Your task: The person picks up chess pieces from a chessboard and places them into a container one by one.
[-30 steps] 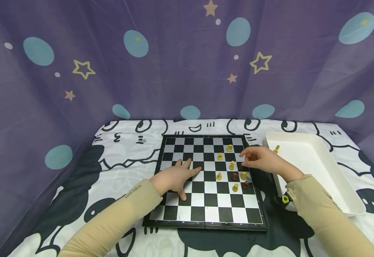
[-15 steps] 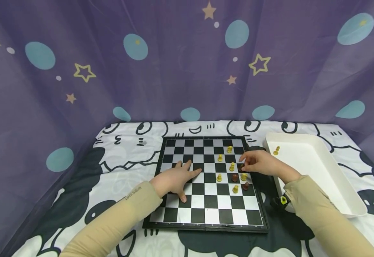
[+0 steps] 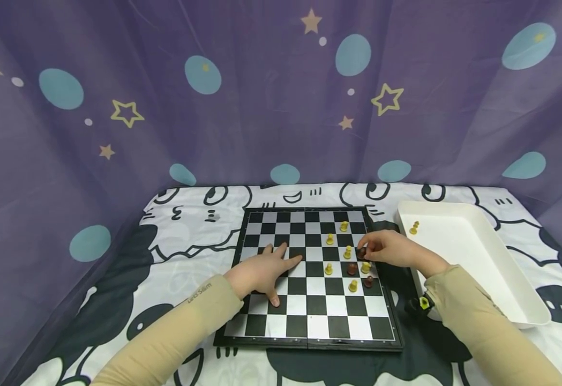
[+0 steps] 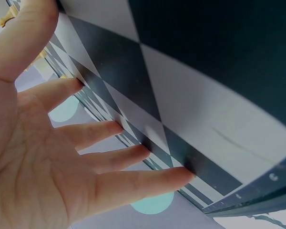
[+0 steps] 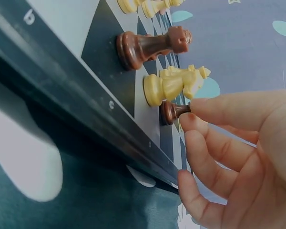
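Observation:
My left hand rests with spread fingers on the left half of the chessboard. In the left wrist view its fingertips touch the squares. At the board's right edge, my right hand pinches the top of a small brown chess piece between thumb and fingers. The piece stands upright on its square, its head hidden by the fingertips. Next to it is a yellow knight, and nearer the camera a brown rook. Another brown piece stands just left of the knight.
Several yellow pieces, among them one yellow piece, stand on the board's right half. Right of the board is a white tray with a yellow piece lying in it. A patterned cloth covers the table; a purple curtain hangs behind.
My right hand has lowered slightly onto the brown piece at the right edge, and its fingers have come together on it. The left hand stays in place. The head view has tilted up a little.

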Motion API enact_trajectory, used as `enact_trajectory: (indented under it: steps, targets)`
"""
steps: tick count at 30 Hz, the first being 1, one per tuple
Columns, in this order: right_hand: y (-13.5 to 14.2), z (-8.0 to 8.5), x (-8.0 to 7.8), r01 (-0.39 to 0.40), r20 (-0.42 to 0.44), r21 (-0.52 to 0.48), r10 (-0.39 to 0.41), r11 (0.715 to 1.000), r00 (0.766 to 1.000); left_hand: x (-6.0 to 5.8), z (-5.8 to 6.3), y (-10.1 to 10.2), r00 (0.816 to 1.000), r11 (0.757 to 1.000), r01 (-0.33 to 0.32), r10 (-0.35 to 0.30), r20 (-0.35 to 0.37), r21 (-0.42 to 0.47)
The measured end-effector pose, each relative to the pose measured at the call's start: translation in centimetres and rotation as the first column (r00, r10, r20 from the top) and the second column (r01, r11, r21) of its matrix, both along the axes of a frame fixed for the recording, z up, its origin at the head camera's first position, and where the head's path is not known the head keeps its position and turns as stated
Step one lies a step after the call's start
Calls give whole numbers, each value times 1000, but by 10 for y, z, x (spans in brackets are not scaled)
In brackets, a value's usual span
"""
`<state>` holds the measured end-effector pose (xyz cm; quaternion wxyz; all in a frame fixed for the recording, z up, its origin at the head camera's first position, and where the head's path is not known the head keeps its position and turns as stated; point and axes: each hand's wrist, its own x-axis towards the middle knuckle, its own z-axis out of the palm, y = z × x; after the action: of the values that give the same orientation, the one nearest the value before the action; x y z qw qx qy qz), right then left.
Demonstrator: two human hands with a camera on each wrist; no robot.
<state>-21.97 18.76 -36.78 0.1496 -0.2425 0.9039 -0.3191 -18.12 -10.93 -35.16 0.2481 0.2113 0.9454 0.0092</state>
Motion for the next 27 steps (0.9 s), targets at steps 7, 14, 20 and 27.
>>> enact_trajectory:
  steps: [7, 14, 20, 27]
  targets:
    - [-2, 0, 2, -21, -10, -21, 21, 1000, 1000, 0, -1, 0, 1000, 1000, -1, 1, -5, 0]
    - [-3, 0, 1, -18, -30, 1, 18, 1000, 999, -1, -1, 0, 1000, 1000, -2, 2, -4, 1]
    - [-3, -1, 0, -7, -37, 9, 7, 1000, 999, -1, -2, 0, 1000, 1000, 3, -3, -9, 1]
    - [-3, -2, -1, -6, -44, 4, 6, 1000, 999, -1, -2, 0, 1000, 1000, 5, -5, -8, 5]
